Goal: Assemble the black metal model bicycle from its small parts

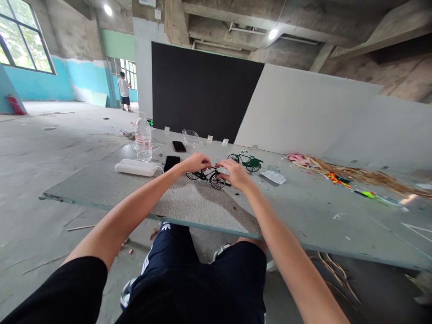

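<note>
A small black model bicycle (206, 175) stands upright on the grey tabletop, between my two hands. My left hand (198, 161) is closed with its fingertips pinched at the top of the bicycle, over the frame. From the other side, my right hand (234, 173) has its fingers bent around the handlebar end, with the thumb close to the front wheel. Both sets of fingertips partly cover the upper parts. Just behind my right hand stands a green model bicycle (254, 163), untouched. A small dark piece (237, 194) lies in front of the black one.
Left on the table (91, 184) are a water bottle (143, 141), a white power strip-like box (139, 168) and two phones (178, 146). A clear packet (273, 177) lies right, near straw strands (354, 173). Black and white panels (202, 90) stand behind. A person (124, 91) stands far off.
</note>
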Available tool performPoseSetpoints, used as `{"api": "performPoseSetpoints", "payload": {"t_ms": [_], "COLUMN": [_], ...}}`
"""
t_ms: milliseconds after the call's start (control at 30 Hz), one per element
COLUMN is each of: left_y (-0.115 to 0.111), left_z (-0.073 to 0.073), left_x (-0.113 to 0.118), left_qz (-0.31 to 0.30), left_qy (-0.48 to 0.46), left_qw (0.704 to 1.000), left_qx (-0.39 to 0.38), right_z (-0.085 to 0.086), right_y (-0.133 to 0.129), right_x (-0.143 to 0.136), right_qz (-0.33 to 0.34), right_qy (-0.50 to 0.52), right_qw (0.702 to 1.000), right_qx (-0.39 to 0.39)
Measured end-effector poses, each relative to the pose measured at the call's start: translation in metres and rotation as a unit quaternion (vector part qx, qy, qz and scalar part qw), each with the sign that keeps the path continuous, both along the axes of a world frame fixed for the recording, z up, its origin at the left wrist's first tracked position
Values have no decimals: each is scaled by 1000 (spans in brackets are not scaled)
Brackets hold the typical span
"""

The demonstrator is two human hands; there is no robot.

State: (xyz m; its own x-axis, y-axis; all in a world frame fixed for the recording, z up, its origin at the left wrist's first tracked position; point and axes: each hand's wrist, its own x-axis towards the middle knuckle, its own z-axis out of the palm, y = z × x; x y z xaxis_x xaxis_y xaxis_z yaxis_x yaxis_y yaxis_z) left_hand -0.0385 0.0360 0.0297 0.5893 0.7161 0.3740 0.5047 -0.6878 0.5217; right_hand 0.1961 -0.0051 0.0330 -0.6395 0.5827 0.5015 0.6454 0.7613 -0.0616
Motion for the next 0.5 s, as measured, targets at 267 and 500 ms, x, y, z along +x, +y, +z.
{"api": "performPoseSetpoints", "payload": {"t_ms": [267, 500], "left_y": [0, 3], "left_z": [-1, -1], "left_x": [2, 1], "left_qz": [-5, 13], "left_qy": [-10, -24], "left_qw": [1000, 1000], "left_qx": [-3, -11], "right_z": [0, -6], "right_y": [3, 8], "right_x": [-3, 1], "right_qz": [-5, 11], "right_qy": [1, 46], "right_qw": [1000, 999], "right_qx": [10, -4]}}
